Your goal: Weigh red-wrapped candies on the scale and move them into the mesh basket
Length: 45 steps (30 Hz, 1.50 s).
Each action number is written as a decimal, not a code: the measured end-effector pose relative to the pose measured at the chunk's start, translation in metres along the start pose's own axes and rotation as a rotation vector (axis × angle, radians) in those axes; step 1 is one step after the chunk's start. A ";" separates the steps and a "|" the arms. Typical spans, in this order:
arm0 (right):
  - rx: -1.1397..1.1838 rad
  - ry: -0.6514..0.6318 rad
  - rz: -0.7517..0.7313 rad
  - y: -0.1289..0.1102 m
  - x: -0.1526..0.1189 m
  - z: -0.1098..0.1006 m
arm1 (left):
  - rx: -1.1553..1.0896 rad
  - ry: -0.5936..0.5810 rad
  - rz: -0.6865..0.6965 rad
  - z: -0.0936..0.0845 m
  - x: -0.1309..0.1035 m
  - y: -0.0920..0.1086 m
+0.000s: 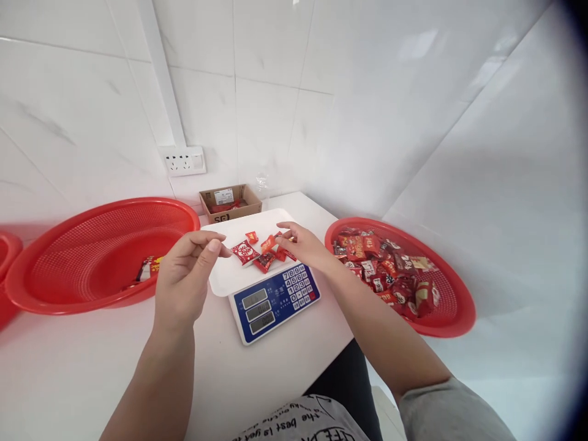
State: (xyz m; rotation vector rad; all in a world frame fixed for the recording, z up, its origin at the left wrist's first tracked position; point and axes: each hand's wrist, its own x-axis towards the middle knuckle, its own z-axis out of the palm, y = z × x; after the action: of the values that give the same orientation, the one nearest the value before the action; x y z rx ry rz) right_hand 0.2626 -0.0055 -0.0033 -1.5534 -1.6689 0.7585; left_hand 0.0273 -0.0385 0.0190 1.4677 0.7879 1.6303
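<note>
Glossy red packets (245, 252) lie on a smooth tray (223, 278), right hand's grip (301, 245) open, left hand's grip (186, 266) unclear.

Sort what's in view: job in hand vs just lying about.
In use:
- right hand, at red packets on white tray
- left hand
- scale
- probably filled basket

Apparently idle:
- cardboard box
- wall socket
- large left basket, role unclear

"SF" on the cardboard box (232, 211)
</note>
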 end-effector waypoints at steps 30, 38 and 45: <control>-0.429 -0.015 0.596 0.074 -0.139 -0.123 | 0.051 0.019 0.083 0.010 -0.008 0.008; -0.379 -0.373 0.490 0.090 -0.123 -0.118 | 0.087 -0.013 0.045 0.007 -0.004 0.001; -0.335 -0.413 0.492 0.087 -0.122 -0.115 | 0.105 -0.043 0.045 0.004 -0.003 -0.003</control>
State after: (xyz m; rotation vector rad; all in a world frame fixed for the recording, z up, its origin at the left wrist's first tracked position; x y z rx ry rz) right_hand 0.4085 -0.1240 -0.0230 -2.2076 -1.7861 1.1593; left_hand 0.0322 -0.0396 0.0156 1.5999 0.8327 1.6057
